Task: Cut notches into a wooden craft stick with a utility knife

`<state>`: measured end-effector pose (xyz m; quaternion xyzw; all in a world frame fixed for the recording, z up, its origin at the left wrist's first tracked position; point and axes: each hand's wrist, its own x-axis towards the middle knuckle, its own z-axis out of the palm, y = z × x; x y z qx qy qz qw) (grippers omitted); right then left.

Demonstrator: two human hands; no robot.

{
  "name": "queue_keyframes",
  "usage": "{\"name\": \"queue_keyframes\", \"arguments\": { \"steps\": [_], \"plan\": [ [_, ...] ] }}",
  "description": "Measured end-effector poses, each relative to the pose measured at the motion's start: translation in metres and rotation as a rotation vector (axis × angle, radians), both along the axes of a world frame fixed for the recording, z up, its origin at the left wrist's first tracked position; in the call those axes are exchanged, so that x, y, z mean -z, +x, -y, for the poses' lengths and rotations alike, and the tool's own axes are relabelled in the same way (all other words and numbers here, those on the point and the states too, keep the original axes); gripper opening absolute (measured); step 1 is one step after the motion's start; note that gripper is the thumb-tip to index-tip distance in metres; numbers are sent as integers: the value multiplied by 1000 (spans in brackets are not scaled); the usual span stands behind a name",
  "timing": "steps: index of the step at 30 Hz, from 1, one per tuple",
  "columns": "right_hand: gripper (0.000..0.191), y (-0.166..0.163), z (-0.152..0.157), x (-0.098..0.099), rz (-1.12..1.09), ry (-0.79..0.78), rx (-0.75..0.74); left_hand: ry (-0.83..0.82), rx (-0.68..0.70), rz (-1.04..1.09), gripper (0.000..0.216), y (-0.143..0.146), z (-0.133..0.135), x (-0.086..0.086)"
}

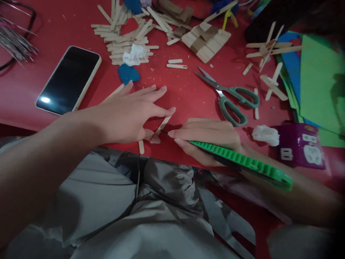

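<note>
My left hand lies flat with fingers spread on the red table, pressing down a wooden craft stick near the front edge. My right hand is closed around a green utility knife, its tip touching the stick beside my left thumb. The blade itself is too small to make out.
Green-handled scissors lie just behind my right hand. A phone rests at the left. A pile of craft sticks, a glued stick panel, stick crosses, coloured paper, a purple container and white wads surround them.
</note>
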<state>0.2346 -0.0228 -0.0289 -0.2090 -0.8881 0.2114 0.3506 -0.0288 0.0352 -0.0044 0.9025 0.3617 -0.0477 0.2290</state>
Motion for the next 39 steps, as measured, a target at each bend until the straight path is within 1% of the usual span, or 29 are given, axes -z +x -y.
{"name": "queue_keyframes", "arguments": {
  "steps": [3, 7, 9, 13, 19, 23, 26, 31, 39],
  "plan": [
    [16, 2, 2, 1, -3, -5, 20, -18, -14, -3, 71, 1, 0, -1],
    [15, 4, 8, 1, 11, -14, 130, -39, -24, -26, 72, 3, 0, -3],
    [16, 3, 10, 1, 10, -18, 154, -34, -20, -26, 69, 3, 0, -2],
    [16, -2, 9, 1, -3, -60, 125, -18, -12, -3, 67, 2, 0, 0],
    [17, -4, 7, 0, -13, -79, 123, 4, 5, -3, 61, 1, 0, 0],
    [17, -5, 7, 1, -5, -102, 121, 7, 12, 33, 60, 0, 0, 1],
    [17, -5, 4, 3, -10, -72, 95, -12, -4, 41, 60, -1, 0, 1],
    [18, -3, 0, 2, -14, -8, 40, -9, -1, 7, 65, 1, 1, -1],
    [21, -1, 1, -4, -1, -42, 9, -30, -17, -40, 73, 3, 1, -3]
  ]
}}
